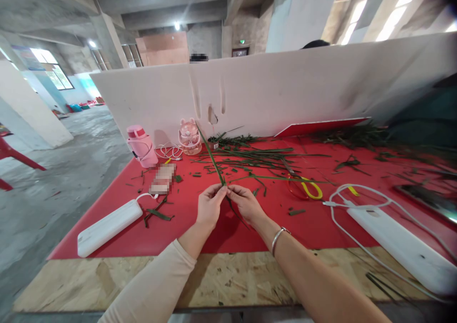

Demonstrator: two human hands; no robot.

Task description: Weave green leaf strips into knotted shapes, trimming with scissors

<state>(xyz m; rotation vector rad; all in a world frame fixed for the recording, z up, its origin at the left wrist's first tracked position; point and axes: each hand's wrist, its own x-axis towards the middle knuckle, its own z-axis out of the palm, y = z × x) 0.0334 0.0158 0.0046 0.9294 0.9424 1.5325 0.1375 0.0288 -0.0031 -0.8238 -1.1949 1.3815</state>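
Plainly, from the head camera I see a red chair [21,155] on the floor at the far left, well apart from the red tabletop [171,237]. On that surface, at the left, lies a white power strip-shaped block [109,230], with a short lead running toward a flat object [162,179] whose surface is blurred out. Beyond it, on the far left, stand a pink bottle [141,144] and, to its right, a round pink cup [189,135] with small ears; a white cable lies between the two.

At the middle, I have the left hand [209,204] closed in a pinch, thumb against fingers, on a long green strip [212,159] that slants away to the far left. Just to its right, the right hand [248,203], a bangle [276,241] at its wrist, pinches the same strip, fingertips nearly touching the left thumb; a thin dark end trails below toward the near right.

Farther back, right of the hands, cut green strips [260,157] lie in a loose heap. Then come yellow-handled scissors [320,190], a looped white cord [333,218], a second white block [400,247] slanting to the near right, and a dark flat device [428,201] at the right edge.
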